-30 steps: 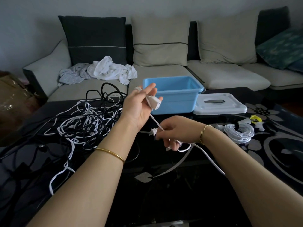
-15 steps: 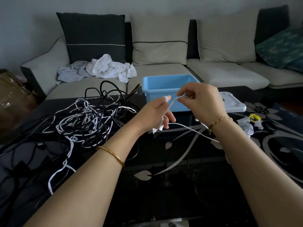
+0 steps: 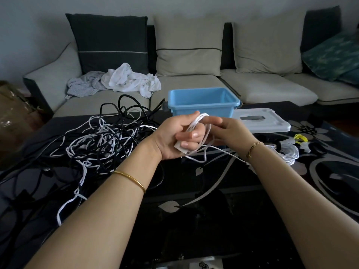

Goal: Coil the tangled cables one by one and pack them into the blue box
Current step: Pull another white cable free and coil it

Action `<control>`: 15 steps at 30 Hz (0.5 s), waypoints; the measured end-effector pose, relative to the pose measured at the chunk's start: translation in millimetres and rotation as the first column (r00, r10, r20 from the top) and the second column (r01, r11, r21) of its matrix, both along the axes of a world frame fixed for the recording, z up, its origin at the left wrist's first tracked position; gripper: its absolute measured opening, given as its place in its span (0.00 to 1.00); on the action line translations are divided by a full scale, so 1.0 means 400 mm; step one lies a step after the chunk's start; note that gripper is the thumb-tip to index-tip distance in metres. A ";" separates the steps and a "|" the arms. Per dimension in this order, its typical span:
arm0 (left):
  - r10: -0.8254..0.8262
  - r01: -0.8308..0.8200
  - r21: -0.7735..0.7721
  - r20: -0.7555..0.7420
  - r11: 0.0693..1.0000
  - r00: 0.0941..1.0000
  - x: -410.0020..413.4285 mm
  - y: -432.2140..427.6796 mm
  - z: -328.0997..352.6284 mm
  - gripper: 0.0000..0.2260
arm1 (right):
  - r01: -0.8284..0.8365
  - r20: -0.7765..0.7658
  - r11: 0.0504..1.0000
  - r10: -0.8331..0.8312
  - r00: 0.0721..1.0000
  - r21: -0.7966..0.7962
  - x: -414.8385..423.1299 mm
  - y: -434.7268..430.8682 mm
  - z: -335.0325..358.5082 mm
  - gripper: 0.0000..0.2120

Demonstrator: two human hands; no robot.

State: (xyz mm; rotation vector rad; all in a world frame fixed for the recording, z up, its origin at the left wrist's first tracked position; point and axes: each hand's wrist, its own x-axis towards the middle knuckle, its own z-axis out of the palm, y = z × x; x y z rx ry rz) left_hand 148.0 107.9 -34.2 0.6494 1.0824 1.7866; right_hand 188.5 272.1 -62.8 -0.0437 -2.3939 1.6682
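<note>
**Head view**

- Sofa (image 3: 194, 84): behind the worktop (image 3: 194, 220). Pale seats, dark and beige cushions.
- Clothes (image 3: 132, 78): white and grey, crumpled, on the left seat.
- Worktop: glossy black glass with a pale leaf-and-flower pattern.
- Tangle (image 3: 101, 140): thin black and white cables looped over one another on the left half of the worktop. A few black loops standing up, close to the left end of the box (image 3: 194, 110).
- Box: blue plastic, rectangular, open-topped, at the far edge of the worktop. Near wall partly covered by the hands. Inside seen only along the upper walls.
- Lid (image 3: 260, 123): pale grey, flat, with a dark slot handle, just beside the box on its right.
- Coil (image 3: 289, 154): white, already wound, on the worktop beyond the right wrist. Yellow clip (image 3: 300, 137) near it.
- Cable (image 3: 196, 121): white, thin, in several loops, held above the worktop in front of the box. Loose length trailing right under the right wrist.
- Left hand (image 3: 174, 138): fingers (image 3: 191, 135) curled, gripping the loops and a white plug (image 3: 179, 147).
- Right hand (image 3: 231, 133): close against the left, forefinger straight beside the loops. Other fingers hidden, grip not to be told.
</note>
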 end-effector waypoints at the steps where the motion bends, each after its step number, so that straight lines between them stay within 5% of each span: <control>1: 0.005 -0.008 0.068 0.045 0.998 0.999 -0.003 -0.001 0.004 0.18 | -0.024 0.028 0.998 0.026 0.999 -0.053 -0.001 -0.003 -0.006 0.06; 4: 0.123 -0.176 0.235 0.222 0.956 0.967 -0.017 0.001 0.013 0.17 | -0.108 0.119 0.958 0.144 0.982 -0.267 0.001 -0.007 -0.004 0.04; 8: 0.368 -0.470 0.274 0.349 0.839 0.862 -0.037 0.006 0.013 0.15 | -0.142 0.210 0.867 0.270 0.940 -0.477 0.008 -0.015 -0.007 0.02; 15: 0.638 -0.710 0.285 0.311 0.644 0.704 -0.058 -0.009 0.018 0.12 | -0.084 0.351 0.909 0.241 0.905 -0.407 -0.021 -0.005 -0.035 0.25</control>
